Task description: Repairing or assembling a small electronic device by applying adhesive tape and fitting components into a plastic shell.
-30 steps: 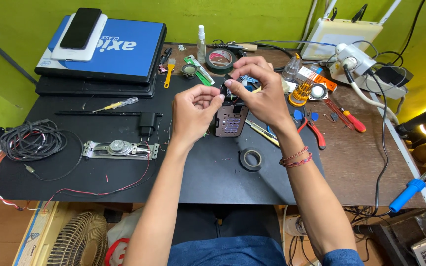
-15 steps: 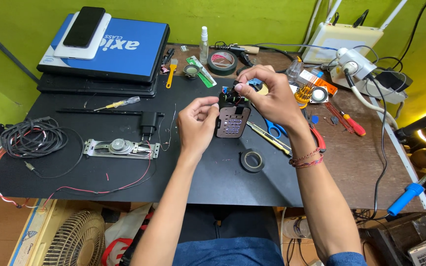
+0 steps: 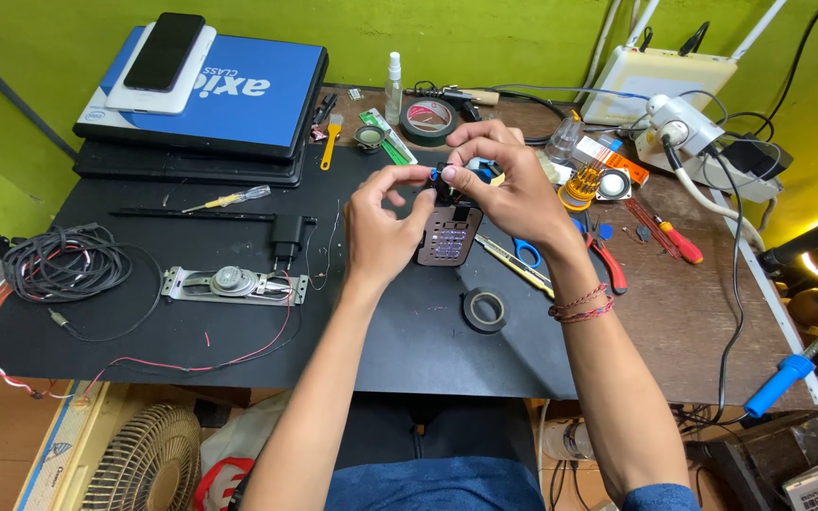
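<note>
While left hand [image 3: 385, 222] pinches small device [image 3: 449, 227] — right hand [image 3: 508, 185] grips its top | black mat [image 3: 239, 322]

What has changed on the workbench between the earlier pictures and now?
Little: both hands stay on the small keypad device, the left hand now pinching nearer the right hand at its top. The tape roll, screwdriver and cable coil stayed put.

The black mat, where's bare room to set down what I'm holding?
Bare mat lies at the near edge, between the metal speaker bracket and the small tape roll. Another patch sits between the stacked laptops and the left hand. Right of the right hand, tools crowd it.
</note>
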